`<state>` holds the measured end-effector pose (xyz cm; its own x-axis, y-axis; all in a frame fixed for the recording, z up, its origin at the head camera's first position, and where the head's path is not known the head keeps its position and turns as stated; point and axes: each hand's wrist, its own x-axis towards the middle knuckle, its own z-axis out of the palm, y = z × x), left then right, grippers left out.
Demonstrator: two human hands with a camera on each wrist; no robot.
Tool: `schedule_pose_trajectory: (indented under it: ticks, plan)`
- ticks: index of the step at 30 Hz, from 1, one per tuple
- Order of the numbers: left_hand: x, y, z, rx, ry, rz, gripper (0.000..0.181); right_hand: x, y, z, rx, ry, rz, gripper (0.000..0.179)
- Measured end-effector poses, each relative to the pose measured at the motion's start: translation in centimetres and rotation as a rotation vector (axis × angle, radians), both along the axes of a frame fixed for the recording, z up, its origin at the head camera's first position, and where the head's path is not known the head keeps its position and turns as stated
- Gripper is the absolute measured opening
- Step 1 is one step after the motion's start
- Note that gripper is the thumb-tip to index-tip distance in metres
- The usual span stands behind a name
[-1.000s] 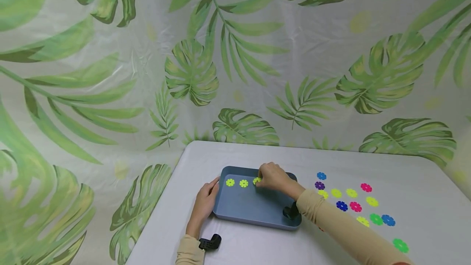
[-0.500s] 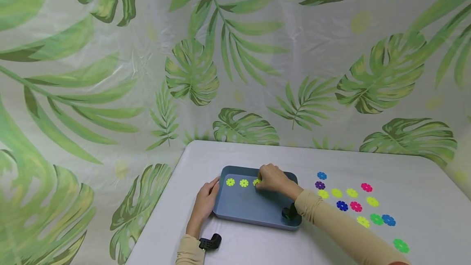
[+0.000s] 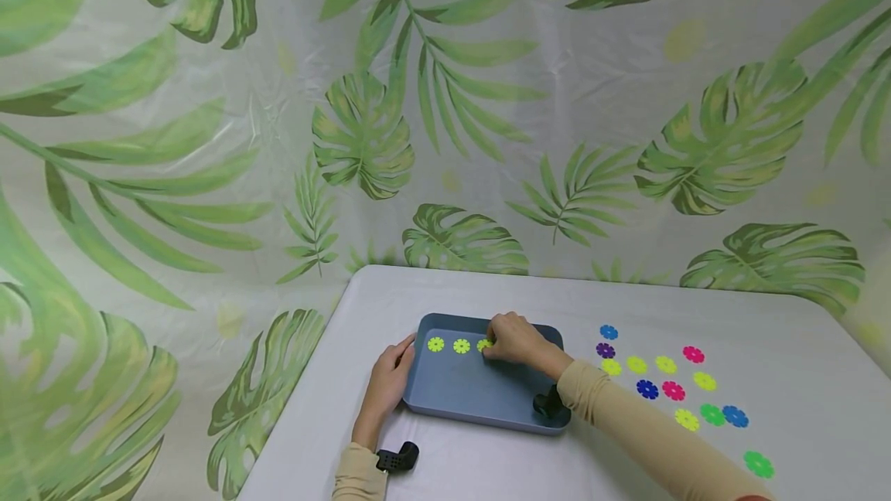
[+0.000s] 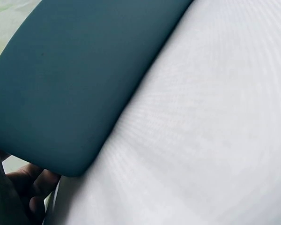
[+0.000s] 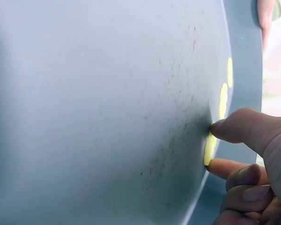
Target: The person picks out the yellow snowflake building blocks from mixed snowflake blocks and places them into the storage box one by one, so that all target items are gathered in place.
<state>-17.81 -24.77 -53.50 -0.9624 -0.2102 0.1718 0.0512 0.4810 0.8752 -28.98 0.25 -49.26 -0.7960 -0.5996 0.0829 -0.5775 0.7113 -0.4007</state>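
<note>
A shallow blue-grey tray (image 3: 473, 385) lies on the white table. My left hand (image 3: 385, 381) holds the tray by its left side, with bent fingers (image 4: 35, 185) at its corner in the left wrist view. Near the tray's far wall, my right hand (image 3: 517, 337) pinches a yellow notched disc (image 5: 210, 149) between thumb and index finger, low over the tray floor. Left of it, two like discs lie in a row, a middle one (image 3: 462, 346) and a leftmost one (image 3: 435, 344). The right fingers cover part of the pinched disc.
Right of the tray lie several loose notched discs, among them a blue one (image 3: 609, 332), a pink one (image 3: 673, 390), a yellow one (image 3: 686, 419) and a green one (image 3: 758, 464). A leaf-patterned curtain (image 3: 459, 138) hangs behind the table (image 3: 800, 362).
The right hand and its pinched yellow disc have shifted very slightly toward the near side and left. The left hand and tray stay in place.
</note>
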Motion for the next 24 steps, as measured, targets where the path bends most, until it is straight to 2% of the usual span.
schedule_pose_trajectory:
  ticks: [12, 17, 24]
  plan:
    - [0.1, 0.2, 0.1, -0.003, -0.002, -0.002, 0.039, 0.4, 0.4, 0.4, -0.001, -0.017, -0.035, 0.023]
    - [0.0, 0.1, -0.1, -0.007, 0.001, -0.003, 0.040, 0.8, 1.2, 1.6, -0.036, -0.011, -0.063, 0.021]
    - [0.0, -0.1, 0.0, -0.011, 0.004, 0.001, 0.039, 1.6, 3.8, 3.3, -0.153, 0.029, -0.049, 0.010]
